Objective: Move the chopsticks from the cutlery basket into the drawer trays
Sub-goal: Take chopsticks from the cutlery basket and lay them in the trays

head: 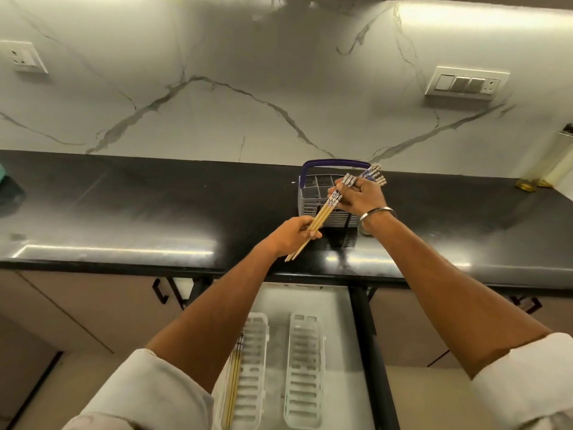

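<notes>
A grey cutlery basket (316, 209) with a blue handle stands on the black counter. My left hand (291, 235) grips a few wooden chopsticks (325, 207) by their plain ends, their patterned tops slanting up over the basket. My right hand (361, 197) is closed around these tops and a further bunch of chopsticks (373, 176) that fans out behind it. Below, the open drawer (328, 302) holds two white slotted trays: the left tray (255, 367) has a few chopsticks (234, 383) lying in it, the right tray (305, 370) shows none.
The black counter (139, 212) runs left to right, with a marble wall behind. A yellowish bottle (548, 159) stands at the far right. Cabinet doors with black handles (159, 291) flank the drawer. Wall sockets (465, 83) sit above the counter.
</notes>
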